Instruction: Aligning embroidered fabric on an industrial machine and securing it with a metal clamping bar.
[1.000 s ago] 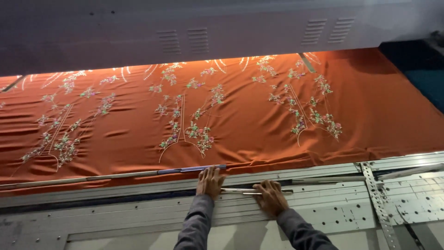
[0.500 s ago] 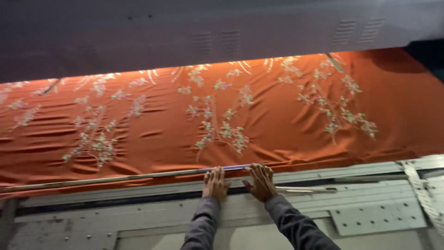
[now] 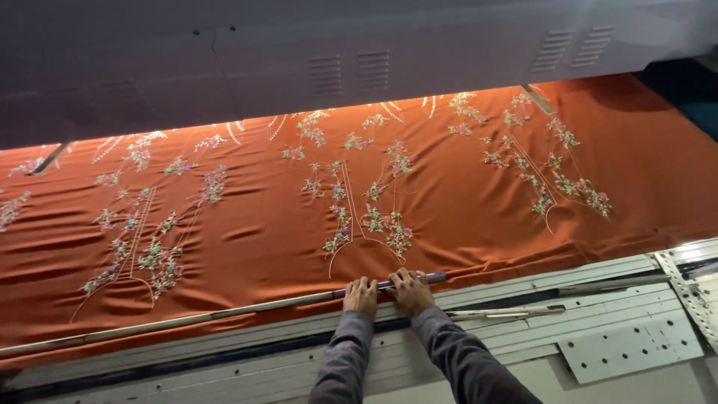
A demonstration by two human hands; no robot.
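Note:
A wide orange cloth (image 3: 449, 217) with pale floral embroidery lies stretched under a grey machine housing. Along its near edge runs a long thin rod (image 3: 224, 312) with a bluish right end. My left hand (image 3: 360, 295) and my right hand (image 3: 410, 290) press side by side on that rod at the cloth's edge, fingers bent over it, against the grey metal frame (image 3: 568, 299). Grey sleeves cover both forearms.
The grey machine housing (image 3: 336, 60) with vent slots overhangs the far half of the cloth. A perforated metal plate (image 3: 636, 352) and a perforated rail (image 3: 692, 299) sit at the lower right. A thin loose strip (image 3: 508, 311) lies on the frame right of my hands.
My right hand moved left from the loose strip onto the rod beside my left hand. The view shifted, so the embroidery motifs now sit further right.

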